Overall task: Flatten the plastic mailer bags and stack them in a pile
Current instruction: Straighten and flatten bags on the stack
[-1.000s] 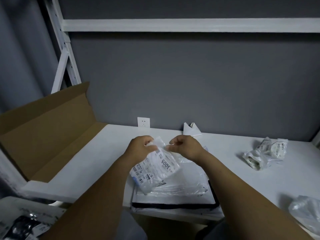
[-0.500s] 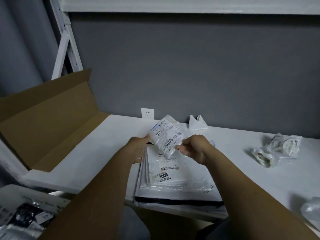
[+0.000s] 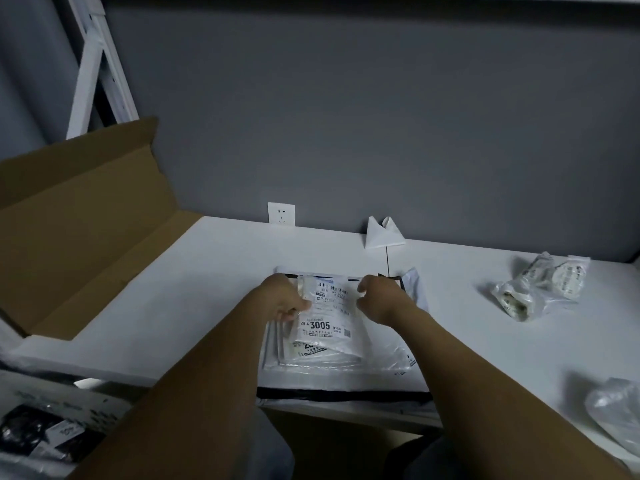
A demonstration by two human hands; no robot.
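Seemingly light, limp, slippery mailer bag (image 3: 325, 320) pinched at near edge by left hand (image 3: 284, 301); right hand (image 3: 381, 299) curled beside opposite edge, grip cannot be told. Best taken by edges.

Hands: two, one left hand (image 3: 284, 299) and one right hand (image 3: 381, 299). Flat pile of mailer bags (image 3: 346, 375): one; its layer count cannot be read. Labelled bag (image 3: 329, 320) on top: one. Crumpled bag cluster (image 3: 540, 289): one, of two or three bags. Separate crumpled bag (image 3: 616, 410): one. Cardboard box (image 3: 79, 216): one. Wall socket (image 3: 281, 214): one. Folded paper (image 3: 382, 233): one.
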